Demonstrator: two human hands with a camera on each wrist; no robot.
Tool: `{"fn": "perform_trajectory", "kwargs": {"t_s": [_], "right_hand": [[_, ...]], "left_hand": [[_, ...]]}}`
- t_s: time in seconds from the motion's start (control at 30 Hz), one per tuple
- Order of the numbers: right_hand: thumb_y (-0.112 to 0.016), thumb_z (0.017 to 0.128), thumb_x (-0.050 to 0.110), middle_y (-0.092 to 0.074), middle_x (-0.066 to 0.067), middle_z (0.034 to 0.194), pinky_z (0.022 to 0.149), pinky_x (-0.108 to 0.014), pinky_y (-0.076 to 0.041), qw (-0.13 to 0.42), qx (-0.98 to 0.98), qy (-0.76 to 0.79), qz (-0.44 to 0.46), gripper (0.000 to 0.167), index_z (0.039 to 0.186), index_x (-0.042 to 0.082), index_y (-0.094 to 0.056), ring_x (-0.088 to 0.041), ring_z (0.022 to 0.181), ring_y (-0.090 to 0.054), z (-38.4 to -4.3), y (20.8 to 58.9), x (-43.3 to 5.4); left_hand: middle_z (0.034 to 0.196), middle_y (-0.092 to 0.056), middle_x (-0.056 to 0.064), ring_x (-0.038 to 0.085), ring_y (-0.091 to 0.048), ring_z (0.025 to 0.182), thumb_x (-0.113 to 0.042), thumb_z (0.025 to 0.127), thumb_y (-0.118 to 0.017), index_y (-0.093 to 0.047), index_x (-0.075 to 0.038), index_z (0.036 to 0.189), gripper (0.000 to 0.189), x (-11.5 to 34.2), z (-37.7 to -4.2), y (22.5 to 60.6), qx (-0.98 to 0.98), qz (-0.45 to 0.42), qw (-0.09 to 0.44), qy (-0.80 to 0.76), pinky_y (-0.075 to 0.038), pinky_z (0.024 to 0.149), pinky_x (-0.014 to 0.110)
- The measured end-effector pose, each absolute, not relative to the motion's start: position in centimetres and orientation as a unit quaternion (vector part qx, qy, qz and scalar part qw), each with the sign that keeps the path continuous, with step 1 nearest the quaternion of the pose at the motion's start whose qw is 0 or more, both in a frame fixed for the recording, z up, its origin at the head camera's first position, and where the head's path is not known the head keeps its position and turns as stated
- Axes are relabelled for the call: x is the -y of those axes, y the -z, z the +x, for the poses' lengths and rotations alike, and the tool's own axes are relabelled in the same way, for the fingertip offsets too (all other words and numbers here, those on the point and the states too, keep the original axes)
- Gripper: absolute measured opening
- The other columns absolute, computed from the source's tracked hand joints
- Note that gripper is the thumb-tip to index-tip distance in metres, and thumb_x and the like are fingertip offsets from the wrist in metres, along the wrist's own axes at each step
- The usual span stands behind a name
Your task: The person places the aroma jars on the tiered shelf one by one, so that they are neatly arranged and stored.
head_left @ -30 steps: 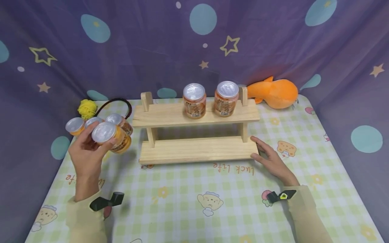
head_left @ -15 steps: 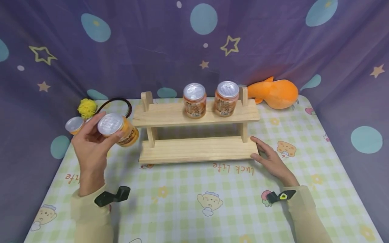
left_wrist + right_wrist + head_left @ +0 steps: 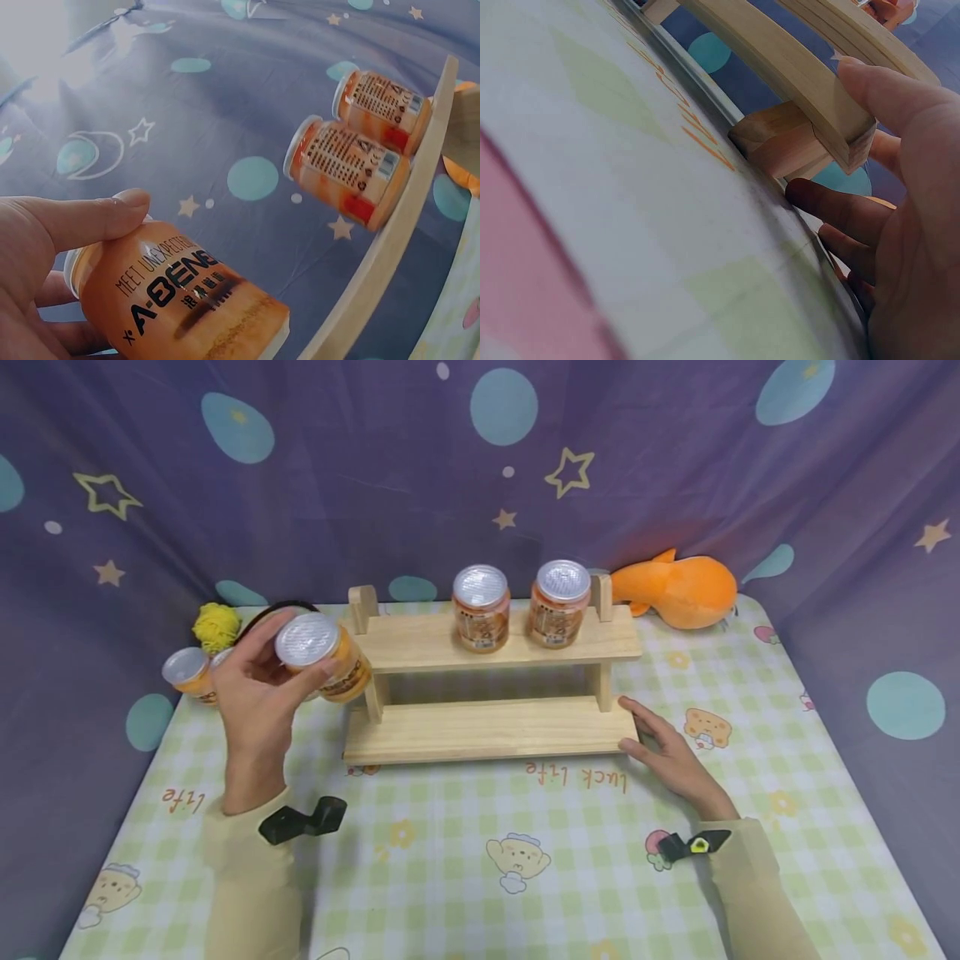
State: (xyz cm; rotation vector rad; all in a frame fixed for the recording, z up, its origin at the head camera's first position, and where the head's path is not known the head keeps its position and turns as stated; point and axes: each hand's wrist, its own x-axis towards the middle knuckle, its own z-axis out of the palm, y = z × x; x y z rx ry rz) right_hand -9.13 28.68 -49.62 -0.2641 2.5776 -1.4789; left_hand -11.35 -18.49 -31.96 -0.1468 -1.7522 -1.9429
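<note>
My left hand (image 3: 255, 714) grips an orange jar (image 3: 348, 675) with a silver lid, raised off the table and tilted, overlapping the left end of the two-tier wooden shelf (image 3: 480, 727) in the head view. Thumb and fingers go round the jar; the left wrist view shows its orange label (image 3: 191, 296) with dark lettering. On the upper tier's right half stand two jars, a middle one (image 3: 481, 620) and a right one (image 3: 558, 614), both upright. My right hand (image 3: 671, 760) holds the lower tier's right end between thumb and fingers.
More jars, one of them a silver-lidded jar (image 3: 187, 670), stand at the left, partly hidden behind my left hand. A yellow yarn-like ball (image 3: 217, 627) and a dark hoop (image 3: 281, 608) lie behind them. An orange plush toy (image 3: 690, 592) sits back right on the checked tablecloth (image 3: 450, 868).
My left hand has carried its jar right and farther back, from beside the other jars to the shelf's left end. My right hand and the shelf have stayed in place.
</note>
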Motion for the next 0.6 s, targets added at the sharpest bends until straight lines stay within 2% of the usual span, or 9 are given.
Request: {"fn": "perform_trajectory", "kwargs": {"t_s": [0.07, 0.13, 0.3, 0.43, 0.6], "right_hand": [[-0.063, 0.099, 0.026, -0.038, -0.009, 0.162, 0.11, -0.008, -0.026, 0.079, -0.861, 0.495, -0.089, 0.065, 0.157, 0.026, -0.033, -0.032, 0.144, -0.044, -9.1, 49.6, -28.7], [-0.063, 0.1, 0.026, -0.038, -0.009, 0.161, 0.108, -0.007, -0.026, 0.078, -0.86, 0.496, -0.091, 0.065, 0.157, 0.026, -0.033, -0.022, 0.143, -0.045, -9.0, 49.7, -28.7], [-0.063, 0.099, 0.024, -0.039, -0.01, 0.16, 0.106, -0.002, -0.024, 0.074, -0.855, 0.503, -0.097, 0.064, 0.157, 0.026, -0.034, 0.008, 0.134, -0.042, -9.0, 49.9, -28.7], [-0.063, 0.1, 0.023, -0.039, -0.011, 0.161, 0.105, -0.001, -0.024, 0.073, -0.853, 0.508, -0.099, 0.064, 0.157, 0.027, -0.034, 0.013, 0.131, -0.04, -9.1, 50.1, -28.9], [-0.063, 0.099, 0.023, -0.039, -0.012, 0.16, 0.105, 0.0, -0.024, 0.072, -0.85, 0.512, -0.101, 0.064, 0.157, 0.026, -0.034, 0.017, 0.129, -0.039, -9.2, 50.2, -29.0]], "left_hand": [[0.113, -0.071, 0.005, 0.015, -0.068, 0.096, 0.028, 0.064, -0.074, -0.07, 0.002, 0.121, 0.062, 18.1, -11.6, 31.7, 0.657, -0.036, 0.251, 0.71, -0.056, 0.081, 0.019], [0.113, -0.07, 0.004, 0.014, -0.067, 0.095, 0.026, 0.065, -0.075, -0.072, -0.003, 0.12, 0.062, 17.7, -12.0, 31.5, 0.667, -0.021, 0.246, 0.703, -0.056, 0.079, 0.018], [0.109, -0.071, 0.0, 0.012, -0.067, 0.092, 0.024, 0.065, -0.077, -0.071, -0.003, 0.122, 0.063, 16.8, -12.9, 31.3, 0.685, -0.007, 0.238, 0.688, -0.055, 0.076, 0.017], [0.103, -0.072, -0.005, 0.012, -0.065, 0.09, 0.023, 0.066, -0.076, -0.069, 0.001, 0.123, 0.062, 16.2, -13.7, 31.4, 0.685, -0.002, 0.228, 0.692, -0.054, 0.075, 0.017], [0.1, -0.073, -0.006, 0.011, -0.064, 0.088, 0.021, 0.067, -0.076, -0.069, 0.0, 0.123, 0.06, 15.5, -14.7, 31.6, 0.676, -0.007, 0.218, 0.704, -0.052, 0.075, 0.018]]}}
